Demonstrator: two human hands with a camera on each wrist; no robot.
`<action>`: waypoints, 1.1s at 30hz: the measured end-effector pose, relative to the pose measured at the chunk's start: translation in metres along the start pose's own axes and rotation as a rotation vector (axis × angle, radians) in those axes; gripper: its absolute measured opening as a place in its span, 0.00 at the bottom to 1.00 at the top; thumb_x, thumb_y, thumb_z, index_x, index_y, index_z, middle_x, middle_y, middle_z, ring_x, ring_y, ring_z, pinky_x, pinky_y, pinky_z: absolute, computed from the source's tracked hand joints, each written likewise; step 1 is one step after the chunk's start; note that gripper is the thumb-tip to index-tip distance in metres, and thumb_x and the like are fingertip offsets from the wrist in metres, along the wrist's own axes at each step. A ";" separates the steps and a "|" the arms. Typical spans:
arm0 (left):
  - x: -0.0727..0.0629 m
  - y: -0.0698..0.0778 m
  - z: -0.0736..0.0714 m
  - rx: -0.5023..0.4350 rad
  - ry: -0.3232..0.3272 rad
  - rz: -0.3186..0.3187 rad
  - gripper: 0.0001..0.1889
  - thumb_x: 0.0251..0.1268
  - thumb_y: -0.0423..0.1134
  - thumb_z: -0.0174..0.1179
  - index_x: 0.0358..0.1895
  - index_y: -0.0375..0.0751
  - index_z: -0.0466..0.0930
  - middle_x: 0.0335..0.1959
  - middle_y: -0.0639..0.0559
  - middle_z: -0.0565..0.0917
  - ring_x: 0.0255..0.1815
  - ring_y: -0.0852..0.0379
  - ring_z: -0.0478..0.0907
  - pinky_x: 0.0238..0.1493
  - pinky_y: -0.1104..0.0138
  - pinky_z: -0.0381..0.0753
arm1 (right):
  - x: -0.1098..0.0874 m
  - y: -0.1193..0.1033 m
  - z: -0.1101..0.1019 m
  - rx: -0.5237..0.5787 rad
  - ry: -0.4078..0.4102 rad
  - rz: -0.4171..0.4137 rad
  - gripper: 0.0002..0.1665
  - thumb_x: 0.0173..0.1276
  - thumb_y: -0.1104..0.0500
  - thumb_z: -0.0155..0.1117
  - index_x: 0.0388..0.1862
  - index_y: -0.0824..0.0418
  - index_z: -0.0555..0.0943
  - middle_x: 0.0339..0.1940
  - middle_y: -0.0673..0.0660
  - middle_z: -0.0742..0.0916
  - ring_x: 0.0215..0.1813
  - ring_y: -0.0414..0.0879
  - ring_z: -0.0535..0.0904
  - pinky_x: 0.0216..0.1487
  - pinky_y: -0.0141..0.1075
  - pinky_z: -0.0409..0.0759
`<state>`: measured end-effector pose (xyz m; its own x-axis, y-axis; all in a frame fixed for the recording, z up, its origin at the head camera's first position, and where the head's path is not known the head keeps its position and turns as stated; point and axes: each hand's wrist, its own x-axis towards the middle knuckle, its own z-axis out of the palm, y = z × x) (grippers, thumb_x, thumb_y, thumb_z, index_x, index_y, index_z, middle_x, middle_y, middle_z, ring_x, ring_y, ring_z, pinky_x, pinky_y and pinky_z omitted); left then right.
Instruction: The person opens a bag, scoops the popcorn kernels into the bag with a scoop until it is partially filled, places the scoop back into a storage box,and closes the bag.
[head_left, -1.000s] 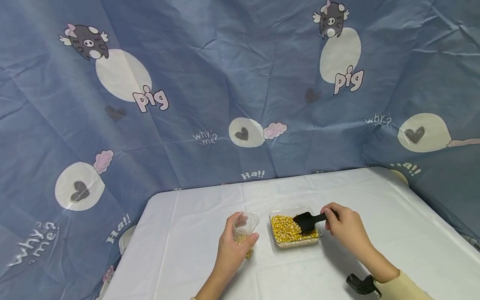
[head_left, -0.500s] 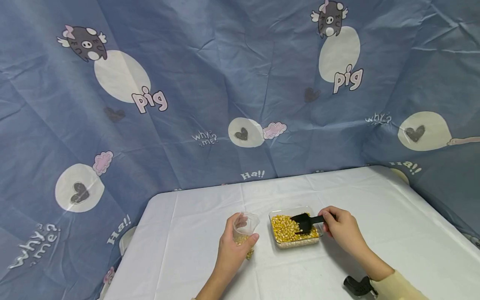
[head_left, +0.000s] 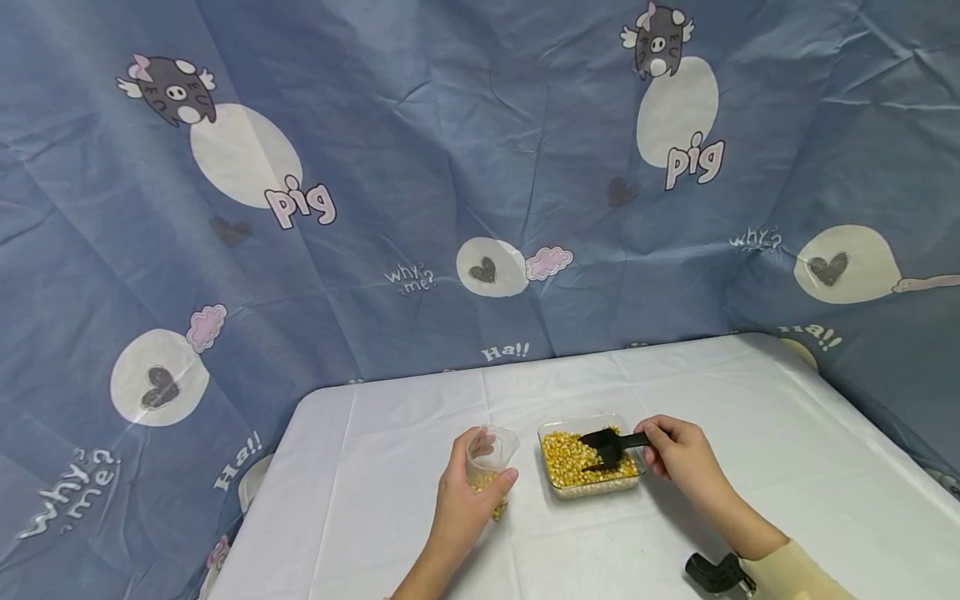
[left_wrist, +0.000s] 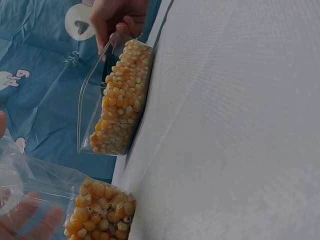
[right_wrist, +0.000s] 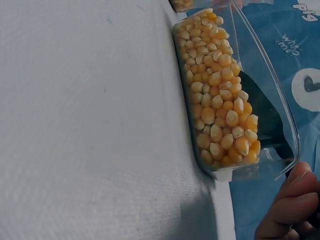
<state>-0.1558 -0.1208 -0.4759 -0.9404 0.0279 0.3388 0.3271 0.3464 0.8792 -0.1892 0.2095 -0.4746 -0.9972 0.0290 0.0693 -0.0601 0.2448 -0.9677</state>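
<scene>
A clear rectangular container [head_left: 557,487] of yellow corn kernels [head_left: 570,457] stands on the white-covered table. My right hand [head_left: 686,454], at its right side, grips the handle of a small black scoop [head_left: 611,446]. The scoop's head is down among the kernels, its lower edge hidden by them. To the left of the container, my left hand [head_left: 468,496] holds a clear plastic bag [head_left: 491,450] by its sides, mouth upward. Kernels [left_wrist: 102,212] fill the bottom of the bag. In the right wrist view, the scoop [right_wrist: 262,110] shows dark through the container's wall.
A black curved device [head_left: 716,575] sits by the right sleeve [head_left: 795,571], near the front edge of the view. A blue patterned curtain [head_left: 420,167] hangs behind the white tablecloth [head_left: 405,467].
My right hand has moved slightly left and down, and the scoop has gone a little further left into the kernels. The left hand and the bag stay in place.
</scene>
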 end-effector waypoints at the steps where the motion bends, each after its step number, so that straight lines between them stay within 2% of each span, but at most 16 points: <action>1: 0.000 0.000 0.000 -0.001 0.001 0.001 0.38 0.58 0.56 0.73 0.70 0.55 0.66 0.62 0.55 0.79 0.66 0.55 0.72 0.68 0.46 0.63 | 0.000 0.001 0.000 0.006 -0.004 0.002 0.15 0.81 0.61 0.50 0.44 0.72 0.79 0.19 0.60 0.80 0.17 0.43 0.72 0.17 0.35 0.72; 9: 0.000 -0.003 0.001 0.008 0.003 0.013 0.37 0.59 0.55 0.72 0.70 0.55 0.66 0.62 0.55 0.79 0.67 0.54 0.72 0.68 0.44 0.63 | -0.001 0.001 0.002 0.094 -0.014 0.088 0.14 0.82 0.62 0.48 0.49 0.72 0.77 0.21 0.57 0.79 0.18 0.42 0.72 0.19 0.34 0.72; 18: 0.001 -0.005 0.000 0.007 0.009 0.033 0.36 0.60 0.48 0.73 0.70 0.55 0.66 0.61 0.53 0.79 0.66 0.54 0.73 0.67 0.44 0.63 | -0.003 -0.001 0.002 0.133 -0.017 0.073 0.15 0.82 0.62 0.49 0.50 0.75 0.76 0.20 0.57 0.79 0.18 0.42 0.71 0.18 0.34 0.70; 24: 0.001 -0.004 0.000 -0.010 0.003 0.030 0.37 0.59 0.52 0.73 0.70 0.53 0.66 0.62 0.52 0.79 0.66 0.55 0.72 0.68 0.45 0.63 | -0.003 -0.001 0.002 0.137 -0.022 0.086 0.14 0.82 0.63 0.48 0.50 0.75 0.76 0.21 0.57 0.79 0.18 0.41 0.71 0.19 0.34 0.71; 30: 0.002 -0.004 0.000 -0.016 0.004 0.026 0.36 0.60 0.45 0.74 0.70 0.48 0.67 0.62 0.53 0.79 0.66 0.56 0.73 0.69 0.46 0.63 | -0.002 -0.001 0.000 0.125 -0.019 0.074 0.14 0.81 0.64 0.47 0.49 0.75 0.76 0.20 0.57 0.79 0.19 0.41 0.72 0.19 0.34 0.71; 33: 0.002 -0.004 0.000 -0.012 0.004 0.022 0.36 0.60 0.46 0.74 0.70 0.49 0.67 0.62 0.54 0.79 0.66 0.56 0.73 0.69 0.47 0.63 | -0.001 -0.001 0.000 0.129 -0.017 0.074 0.14 0.81 0.64 0.47 0.49 0.75 0.76 0.20 0.57 0.79 0.18 0.41 0.72 0.18 0.33 0.71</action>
<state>-0.1589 -0.1225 -0.4787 -0.9325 0.0323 0.3597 0.3492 0.3349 0.8752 -0.1878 0.2091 -0.4738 -0.9996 0.0260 -0.0064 0.0094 0.1160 -0.9932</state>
